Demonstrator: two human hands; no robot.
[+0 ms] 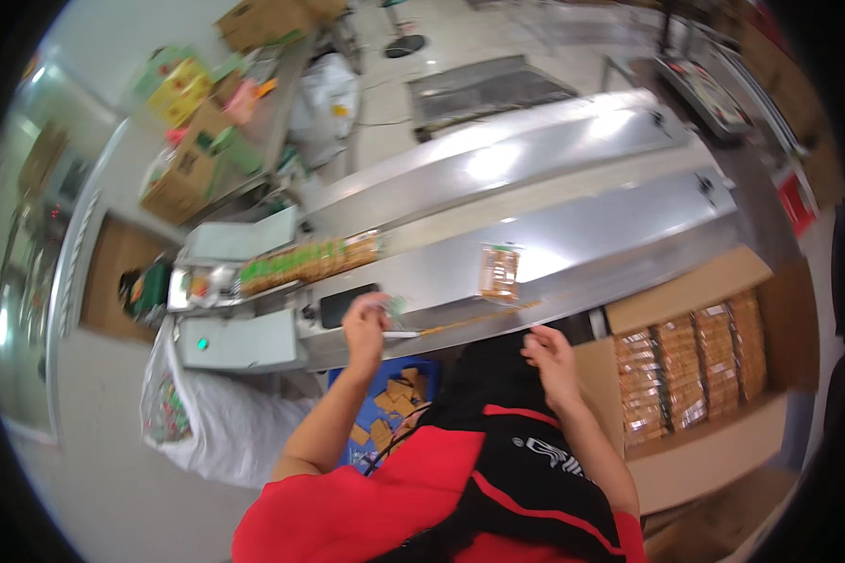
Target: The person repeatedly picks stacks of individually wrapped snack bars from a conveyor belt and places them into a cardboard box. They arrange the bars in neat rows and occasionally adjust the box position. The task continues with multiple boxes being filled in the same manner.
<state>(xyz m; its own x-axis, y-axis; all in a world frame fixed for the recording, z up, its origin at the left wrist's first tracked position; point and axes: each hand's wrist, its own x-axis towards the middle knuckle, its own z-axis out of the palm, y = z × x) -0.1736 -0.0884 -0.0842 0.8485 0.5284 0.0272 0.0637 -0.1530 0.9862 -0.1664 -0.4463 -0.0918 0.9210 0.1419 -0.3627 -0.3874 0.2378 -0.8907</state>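
My left hand [366, 324] pinches a crumpled clear plastic wrapper [396, 307] with green print, above the near edge of the steel table. Just beyond the same edge, my right hand [551, 357] hovers with fingers loosely curled and slightly apart; I see nothing in it. Between and beyond the hands, a clear packet of brown biscuits [499, 273] lies on the steel worktop [436, 264]. A line of brown crumbs [479, 318] runs along the table's near edge. Beside the left hand is a dark flat panel [341, 304] set in the table.
A row of packets [310, 262] stands in the machine channel at left. An open carton [708, 461] of stacked packets is at right. Below sits a blue bin [429, 373] with loose biscuits, beside a white sack [232, 422] of wrappers.
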